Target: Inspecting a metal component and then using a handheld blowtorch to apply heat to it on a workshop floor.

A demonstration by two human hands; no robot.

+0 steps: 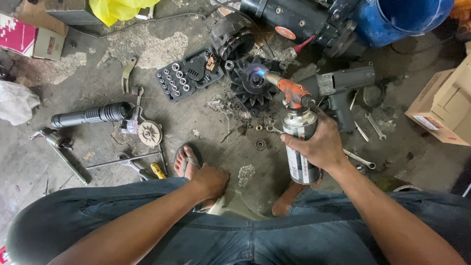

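**Op A:** I'm looking down at a stained, cracked concrete floor [162,51] littered with tools. What's surrounding the work?

**Op B:** Going big to small: a blue barrel [407,17] is sitting top right beside a black motor housing [294,19], cardboard boxes [444,108] are lying at the right, a black power tool [343,88] is resting just behind the torch, then a socket set tray [189,73], a black cylinder [93,114] at left, wrenches [375,126] and a small bearing [260,144]. Nothing is blocking the flame's path.

**Op A:** And the piece being heated?

**Op B:** A black finned rotor [252,86] is lying flat on the floor, centre top, its hub glowing blue under the flame.

**Op A:** Grips?

**Op B:** I'm seeing the right hand [316,145] wrapping fully round a silver gas canister [300,147] with an orange torch head [293,92], tilting toward the rotor. The left hand [211,180] is resting loosely curled on the knee, holding nothing, near the sandalled foot [189,159].
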